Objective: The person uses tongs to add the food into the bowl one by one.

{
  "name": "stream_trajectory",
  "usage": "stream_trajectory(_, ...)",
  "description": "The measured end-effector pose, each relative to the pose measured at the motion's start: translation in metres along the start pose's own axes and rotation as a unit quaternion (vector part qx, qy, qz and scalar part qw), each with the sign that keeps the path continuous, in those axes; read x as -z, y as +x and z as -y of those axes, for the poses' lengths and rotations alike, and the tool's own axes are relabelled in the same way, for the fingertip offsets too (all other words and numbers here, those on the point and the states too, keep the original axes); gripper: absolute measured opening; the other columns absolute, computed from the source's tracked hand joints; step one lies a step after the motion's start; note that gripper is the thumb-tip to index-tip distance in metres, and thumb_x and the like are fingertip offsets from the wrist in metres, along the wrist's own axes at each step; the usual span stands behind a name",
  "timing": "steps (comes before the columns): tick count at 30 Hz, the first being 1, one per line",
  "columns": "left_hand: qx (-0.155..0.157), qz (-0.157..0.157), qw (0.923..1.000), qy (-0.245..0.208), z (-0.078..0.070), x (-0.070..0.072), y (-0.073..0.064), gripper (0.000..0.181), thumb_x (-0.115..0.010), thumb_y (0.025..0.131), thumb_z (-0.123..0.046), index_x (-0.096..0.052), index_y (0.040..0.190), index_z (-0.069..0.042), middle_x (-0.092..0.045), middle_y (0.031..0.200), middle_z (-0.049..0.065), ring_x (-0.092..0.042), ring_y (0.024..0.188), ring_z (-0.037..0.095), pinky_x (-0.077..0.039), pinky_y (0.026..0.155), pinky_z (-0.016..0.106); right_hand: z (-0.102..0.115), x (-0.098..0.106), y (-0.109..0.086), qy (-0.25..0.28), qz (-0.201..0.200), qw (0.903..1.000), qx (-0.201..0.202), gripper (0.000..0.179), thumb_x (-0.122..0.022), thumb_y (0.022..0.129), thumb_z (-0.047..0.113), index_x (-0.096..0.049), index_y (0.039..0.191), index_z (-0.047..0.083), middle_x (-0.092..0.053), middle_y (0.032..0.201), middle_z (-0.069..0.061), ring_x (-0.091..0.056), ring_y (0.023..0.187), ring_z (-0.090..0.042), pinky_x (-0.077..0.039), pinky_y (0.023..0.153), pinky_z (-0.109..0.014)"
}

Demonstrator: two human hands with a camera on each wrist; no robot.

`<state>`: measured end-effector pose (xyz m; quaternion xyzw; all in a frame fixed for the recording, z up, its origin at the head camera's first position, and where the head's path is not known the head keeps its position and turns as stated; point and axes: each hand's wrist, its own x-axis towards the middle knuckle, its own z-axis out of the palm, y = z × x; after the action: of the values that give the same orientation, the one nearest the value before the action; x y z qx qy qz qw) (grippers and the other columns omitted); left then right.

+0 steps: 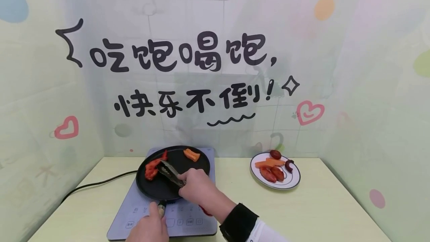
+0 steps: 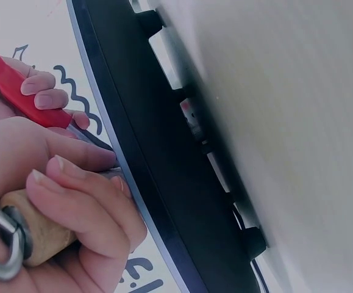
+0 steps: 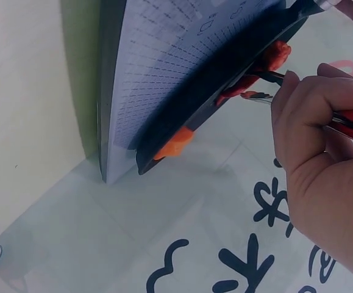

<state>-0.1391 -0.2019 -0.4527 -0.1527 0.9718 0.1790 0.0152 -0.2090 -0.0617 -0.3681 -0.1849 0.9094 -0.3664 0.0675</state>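
My left hand point(image 1: 149, 227) grips the wooden handle point(image 2: 42, 235) of a flat black frying pan point(image 1: 181, 161); a metal ring hangs at the handle's end. With my right hand point(image 1: 196, 188) I hold a pair of metal tongs point(image 1: 172, 173) by their red grips point(image 2: 19, 86). The tong tips are at a red, glossy piece of meat point(image 1: 152, 169), like a chicken wing, on the pan's left side. Orange carrot pieces point(image 1: 192, 155) lie near the far right rim, also visible as an orange chunk point(image 3: 175, 144) in the right wrist view.
The pan sits on a grey induction cooker point(image 1: 134, 212), whose black cord point(image 1: 100, 183) runs left. On the pale table point(image 1: 242, 201), a white plate point(image 1: 290, 182) at the right bears carrot pieces, red meat and dark round items. A printed curtain point(image 1: 201, 10) surrounds the table.
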Motion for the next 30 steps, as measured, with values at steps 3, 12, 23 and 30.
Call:
stream_trajectory(3,0.004,0.008,1.0,0.002,-0.001,0.0,0.001,0.037,-0.065,0.104,-0.022,-0.045,0.12,0.005,-0.058,0.071,0.012,-0.061,0.06,0.026,-0.046,0.06,0.041,-0.001,-0.002,0.001,0.003,0.003,1.0,-0.004,0.049,-0.073,0.088,-0.001,-0.075,0.134,0.016,-0.079,0.122,-0.014,-0.028,0.043,-0.014,-0.033,0.047,-0.027)
stream_trajectory(12,0.0,0.01,0.9999,0.004,-0.001,0.001,0.002,0.038,-0.064,0.104,-0.022,-0.043,0.12,0.005,-0.059,0.071,0.013,-0.063,0.061,0.027,-0.048,0.06,0.043,-0.004,0.0,-0.002,0.016,0.007,0.9997,-0.015,0.049,-0.077,0.088,0.003,-0.075,0.135,0.018,-0.078,0.122,-0.014,-0.043,0.052,-0.016,-0.037,0.05,-0.028)
stream_trajectory(23,0.001,0.013,0.9999,0.006,-0.004,0.006,-0.002,0.035,-0.063,0.105,-0.021,-0.044,0.12,0.005,-0.059,0.071,0.013,-0.06,0.061,0.026,-0.047,0.062,0.044,-0.025,0.023,-0.028,0.143,0.04,0.9882,-0.037,0.05,-0.08,0.09,0.005,-0.073,0.138,0.017,-0.051,0.064,-0.002,-0.044,0.05,-0.017,-0.038,0.051,-0.028)
stream_trajectory(30,0.006,0.008,0.9999,0.007,-0.006,0.006,-0.002,0.033,-0.062,0.105,-0.021,-0.044,0.115,0.004,-0.059,0.072,0.014,-0.06,0.061,0.027,-0.047,0.061,0.045,-0.062,0.045,-0.052,0.195,0.027,0.9801,-0.029,0.052,-0.079,0.091,0.008,-0.07,0.142,0.017,-0.061,0.071,-0.002,-0.045,0.046,-0.014,-0.039,0.044,-0.025)
